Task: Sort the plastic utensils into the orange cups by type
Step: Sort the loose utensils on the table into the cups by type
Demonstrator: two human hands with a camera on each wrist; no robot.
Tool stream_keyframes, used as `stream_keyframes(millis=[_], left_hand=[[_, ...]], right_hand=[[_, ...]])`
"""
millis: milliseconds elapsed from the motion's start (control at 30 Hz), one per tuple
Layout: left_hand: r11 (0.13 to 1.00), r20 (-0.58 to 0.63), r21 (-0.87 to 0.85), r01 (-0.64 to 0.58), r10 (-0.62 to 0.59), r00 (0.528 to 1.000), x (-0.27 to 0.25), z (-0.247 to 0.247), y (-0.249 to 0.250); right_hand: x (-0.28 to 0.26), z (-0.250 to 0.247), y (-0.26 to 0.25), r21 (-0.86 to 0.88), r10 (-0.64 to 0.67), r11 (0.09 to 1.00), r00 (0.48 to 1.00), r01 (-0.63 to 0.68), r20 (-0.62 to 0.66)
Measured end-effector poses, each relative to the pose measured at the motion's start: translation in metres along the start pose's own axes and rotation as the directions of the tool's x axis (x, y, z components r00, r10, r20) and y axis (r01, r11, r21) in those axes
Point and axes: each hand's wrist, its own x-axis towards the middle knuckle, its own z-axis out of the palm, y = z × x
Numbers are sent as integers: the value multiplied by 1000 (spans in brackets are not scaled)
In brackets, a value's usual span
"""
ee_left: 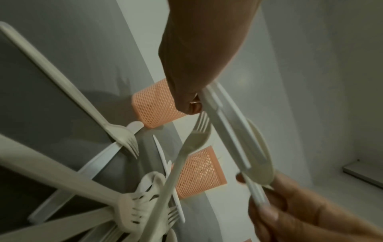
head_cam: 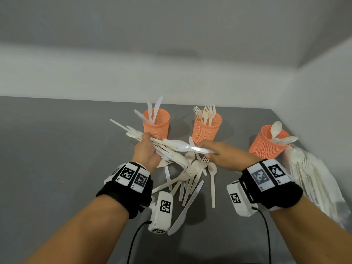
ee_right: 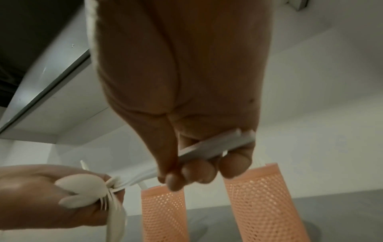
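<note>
Three orange mesh cups stand at the back: the left cup [head_cam: 157, 126] holds knives, the middle cup [head_cam: 206, 130] forks, the right cup [head_cam: 266, 147] spoons. My left hand [head_cam: 150, 149] grips a mixed bundle of utensils [head_cam: 133, 132] above the table. My right hand [head_cam: 207, 152] pinches the end of a white knife [head_cam: 190, 148] that sticks out of that bundle. In the right wrist view the right hand's fingers [ee_right: 196, 173] curl round the knife [ee_right: 215, 144], and the left hand [ee_right: 51, 196] clutches spoons and forks. A loose pile of utensils [head_cam: 192, 178] lies below both hands.
A clear plastic bag of more utensils [head_cam: 314, 183] lies at the right table edge, beside the spoon cup. Walls close off the grey table [head_cam: 57, 149] at the back and right. A long knife [head_cam: 187, 210] lies near my left wrist camera.
</note>
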Motion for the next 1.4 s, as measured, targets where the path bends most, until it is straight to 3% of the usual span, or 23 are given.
stream_keyframes(millis=[133,267,333,433,533,667,867,933,1100,1233,1400], left_hand=[[998,-56,-47,-45,42,998,4,-4,7],[998,-51,-40,-38,36,998,5,-3,6],[999,-32,-22,-36,35,999,3,-2,3],[998,-8,-57,-19,19,1000,2,-6,6],[999,19,-48,-7,8,1000,-2,-7,9],[1000,72,20,9,-10,997,-9,-6,10],[985,204,148,87,-116,972,-13,-8,4],[981,217,162,103,-137,967,-14,-7,4],[967,196,253,37,-89,977,-9,-8,2],[949,223,314,5,-79,972,-12,-7,1],[959,330,281,-32,-66,942,-14,-6,1]], right_hand=[[-2,10,6,58,32,998,999,-31,-16],[0,25,-14,381,-75,910,970,162,-233],[0,33,-32,454,-113,858,950,241,-292],[4,40,-51,446,-159,835,918,322,-364],[9,45,-51,226,-220,909,862,351,-457],[20,54,-52,45,-193,970,874,237,-447],[29,53,-60,-124,-193,979,919,159,-343],[31,53,-61,-89,-194,981,937,175,-292],[37,48,-74,330,-143,928,983,173,-113],[39,43,-75,193,-276,940,960,280,-49],[38,40,-73,79,-265,961,964,266,-15]])
